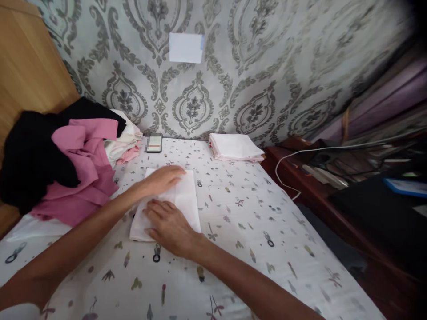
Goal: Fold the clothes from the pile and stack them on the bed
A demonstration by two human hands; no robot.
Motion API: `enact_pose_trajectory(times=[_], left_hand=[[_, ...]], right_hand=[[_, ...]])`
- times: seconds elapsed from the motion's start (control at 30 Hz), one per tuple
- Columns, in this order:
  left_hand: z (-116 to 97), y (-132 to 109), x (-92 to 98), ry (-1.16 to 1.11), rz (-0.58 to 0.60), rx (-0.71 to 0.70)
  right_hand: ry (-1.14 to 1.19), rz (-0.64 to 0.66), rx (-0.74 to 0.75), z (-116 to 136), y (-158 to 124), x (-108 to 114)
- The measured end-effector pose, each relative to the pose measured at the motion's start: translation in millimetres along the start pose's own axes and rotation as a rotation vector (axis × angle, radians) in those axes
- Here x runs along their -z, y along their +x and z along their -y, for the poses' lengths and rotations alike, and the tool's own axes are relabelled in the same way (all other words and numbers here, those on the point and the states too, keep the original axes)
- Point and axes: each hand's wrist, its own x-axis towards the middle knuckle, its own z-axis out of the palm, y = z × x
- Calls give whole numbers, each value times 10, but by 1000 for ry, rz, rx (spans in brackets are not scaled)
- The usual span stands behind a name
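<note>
A folded white cloth [185, 199] lies on the patterned bedsheet [253, 222] in front of me. My left hand [163, 178] rests flat on its far half, fingers stretched out toward the right. My right hand [168, 224] lies flat on its near half, fingers spread and pointing left. Both palms press on the cloth and neither grips anything.
A heap of black, pink and pale clothes [66, 160] sits at the left against a wooden headboard [26, 66]. A stack of folded white cloths [235, 147] lies by the patterned wall. A dark wooden side table [333, 178] with a white cable stands beyond the bed's right edge.
</note>
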Motion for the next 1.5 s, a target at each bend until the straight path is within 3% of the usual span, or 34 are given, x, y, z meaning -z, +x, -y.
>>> enact_pose_trajectory(times=[0.1,0.2,0.33,0.43,0.6,0.67,0.77,0.87,0.97,1.07,1.13,1.23,1.37,1.5], left_hand=[[-122,260,-265,-63,252,-161],[16,504,-448,-24,311,-107],[302,745,-531,0,245,-12],[430,854,-544,-2,108,21],[577,791,-382,-88,-96,55],[660,634,-240,-77,-115,104],[771,330,-22,-29,-59,216],[801,114,128,-64,68,332],[748,62,208,-155,151,413],[661,62,290,-230,183,429],[586,21,360,-359,157,457],[405,-128,409,-710,55,581],[20,-398,197,-1121,-31,741],[-312,-592,-100,-1281,-13,917]], right_hand=[[-44,-11,60,-52,-114,-182],[-55,28,58,-42,-168,-249],[-44,33,91,-28,-202,-194],[-8,31,145,16,-260,-165],[147,30,310,113,-519,-115],[220,-114,172,44,-668,-66],[223,-359,-341,-199,-839,14],[123,-346,-696,-412,-863,53],[70,-239,-756,-429,-777,54],[176,-218,-763,-358,-716,73],[370,-277,-779,-379,-732,131],[731,-469,-806,-608,-813,308],[1125,-767,-938,-1084,-922,575],[1320,-811,-1154,-1271,-1021,596]])
